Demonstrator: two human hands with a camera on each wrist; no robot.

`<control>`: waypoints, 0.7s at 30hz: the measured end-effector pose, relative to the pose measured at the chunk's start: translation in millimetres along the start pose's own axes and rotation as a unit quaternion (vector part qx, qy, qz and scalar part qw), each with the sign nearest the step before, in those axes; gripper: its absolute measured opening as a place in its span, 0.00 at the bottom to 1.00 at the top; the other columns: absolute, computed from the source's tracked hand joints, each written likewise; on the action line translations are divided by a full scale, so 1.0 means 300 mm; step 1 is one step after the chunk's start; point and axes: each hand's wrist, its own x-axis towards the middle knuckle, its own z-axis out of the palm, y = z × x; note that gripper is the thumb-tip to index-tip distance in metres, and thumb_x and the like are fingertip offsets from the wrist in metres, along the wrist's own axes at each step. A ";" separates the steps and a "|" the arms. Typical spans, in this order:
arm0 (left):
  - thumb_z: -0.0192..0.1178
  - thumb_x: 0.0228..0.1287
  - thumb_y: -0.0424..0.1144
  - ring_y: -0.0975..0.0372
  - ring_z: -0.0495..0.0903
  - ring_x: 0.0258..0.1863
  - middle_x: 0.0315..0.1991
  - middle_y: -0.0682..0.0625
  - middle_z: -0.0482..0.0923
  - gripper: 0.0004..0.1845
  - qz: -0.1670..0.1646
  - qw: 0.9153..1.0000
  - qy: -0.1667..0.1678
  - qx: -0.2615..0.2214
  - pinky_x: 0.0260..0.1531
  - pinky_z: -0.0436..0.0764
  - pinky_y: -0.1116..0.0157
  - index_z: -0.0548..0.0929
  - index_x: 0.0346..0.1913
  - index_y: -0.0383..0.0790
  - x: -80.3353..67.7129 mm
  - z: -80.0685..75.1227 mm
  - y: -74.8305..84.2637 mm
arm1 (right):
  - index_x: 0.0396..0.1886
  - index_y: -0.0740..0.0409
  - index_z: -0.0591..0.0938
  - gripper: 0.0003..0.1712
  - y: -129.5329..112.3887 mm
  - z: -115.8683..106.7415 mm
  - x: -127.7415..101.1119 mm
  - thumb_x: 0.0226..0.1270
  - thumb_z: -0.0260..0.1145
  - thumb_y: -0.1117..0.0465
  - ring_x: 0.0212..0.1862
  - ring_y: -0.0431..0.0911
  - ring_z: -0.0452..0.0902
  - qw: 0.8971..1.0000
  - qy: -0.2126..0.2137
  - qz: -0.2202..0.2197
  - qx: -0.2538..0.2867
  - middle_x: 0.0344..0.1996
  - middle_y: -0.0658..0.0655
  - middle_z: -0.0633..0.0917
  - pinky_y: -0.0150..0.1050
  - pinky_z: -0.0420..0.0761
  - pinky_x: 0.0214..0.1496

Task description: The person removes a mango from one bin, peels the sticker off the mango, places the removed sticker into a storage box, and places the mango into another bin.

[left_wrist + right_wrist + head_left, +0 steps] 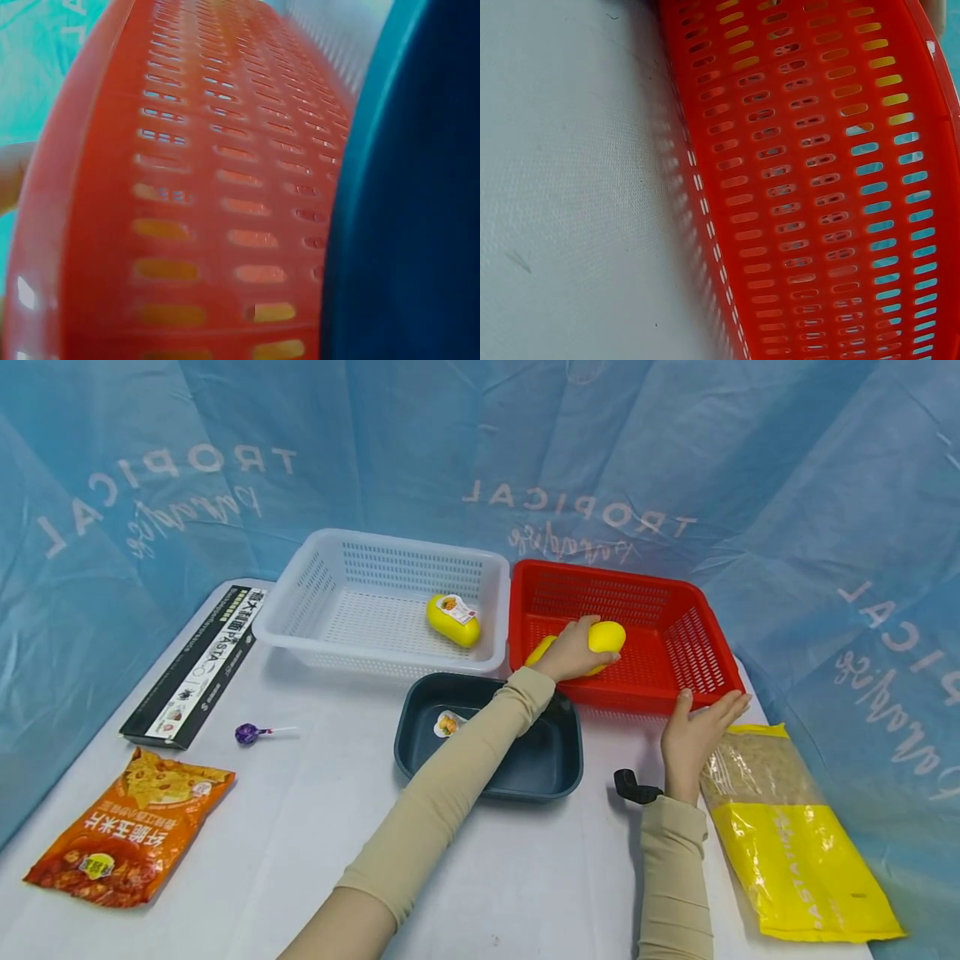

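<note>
My left hand point(572, 652) reaches into the red slotted basket point(712, 652) and grips a yellow oval fruit point(609, 637). More yellow point(540, 649) shows beside and below that hand, partly hidden by it. My right hand point(696, 733) is at the basket's front right corner, its fingers extended along the rim and holding nothing. Through the slots of the basket wall point(810, 225) in the right wrist view, some yellow shows. The left wrist view has the red wall point(195, 247) close up beside the dark blue basin point(420, 195).
A white basket point(382, 656) holds a labelled yellow fruit point(453, 620). The dark basin point(525, 793) in front has a small label point(447, 723) inside. Leftward lie a pasta box point(198, 668), a lollipop point(249, 733) and an orange chip bag point(131, 831); rightward, a yellow bag point(802, 852).
</note>
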 end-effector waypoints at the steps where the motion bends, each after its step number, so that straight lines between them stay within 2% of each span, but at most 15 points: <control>1: 0.62 0.62 0.54 0.58 0.72 0.57 0.66 0.46 0.67 0.43 0.001 1.000 0.000 -0.001 0.57 0.77 0.61 0.54 0.75 0.46 0.002 0.001 -0.001 | 0.78 0.58 0.35 0.45 0.000 0.000 0.000 0.75 0.46 0.47 0.79 0.51 0.24 1.000 0.000 0.000 -0.001 0.78 0.58 0.32 0.46 0.36 0.80; 7: 0.61 0.63 0.54 0.58 0.73 0.57 0.66 0.46 0.66 0.43 -0.007 1.000 -0.008 0.008 0.57 0.77 0.61 0.53 0.75 0.46 0.004 -0.001 -0.005 | 0.78 0.57 0.34 0.45 -0.002 -0.004 -0.001 0.75 0.46 0.46 0.79 0.50 0.23 1.000 -0.002 0.007 -0.004 0.78 0.56 0.31 0.46 0.36 0.80; 11: 0.60 0.65 0.51 0.56 0.74 0.58 0.69 0.43 0.61 0.42 -0.018 0.998 -0.019 0.049 0.61 0.76 0.60 0.51 0.76 0.45 -0.002 0.002 0.001 | 0.78 0.57 0.34 0.45 -0.001 -0.004 -0.004 0.75 0.46 0.47 0.79 0.49 0.22 1.000 -0.003 0.008 -0.003 0.78 0.56 0.31 0.46 0.35 0.80; 16: 0.61 0.65 0.43 0.58 0.78 0.48 0.68 0.41 0.62 0.39 -0.019 0.993 -0.030 0.113 0.56 0.79 0.64 0.55 0.75 0.43 -0.001 0.010 0.005 | 0.78 0.57 0.34 0.45 0.000 -0.001 -0.005 0.75 0.46 0.46 0.79 0.49 0.23 1.000 -0.002 0.009 0.001 0.78 0.55 0.31 0.46 0.36 0.80; 18: 0.60 0.64 0.41 0.58 0.79 0.44 0.67 0.41 0.62 0.37 -0.020 0.992 -0.031 0.123 0.52 0.81 0.67 0.57 0.74 0.44 0.000 0.013 0.004 | 0.78 0.56 0.34 0.45 -0.001 0.000 -0.005 0.75 0.46 0.46 0.79 0.49 0.23 1.000 -0.003 0.012 0.000 0.78 0.54 0.31 0.46 0.36 0.80; 21: 0.60 0.65 0.40 0.59 0.78 0.44 0.68 0.42 0.62 0.36 -0.020 0.992 -0.031 0.117 0.51 0.81 0.67 0.58 0.73 0.44 0.001 0.013 0.002 | 0.78 0.55 0.33 0.45 -0.002 0.001 -0.005 0.75 0.46 0.46 0.79 0.49 0.22 1.000 -0.005 0.016 -0.002 0.78 0.54 0.30 0.46 0.36 0.80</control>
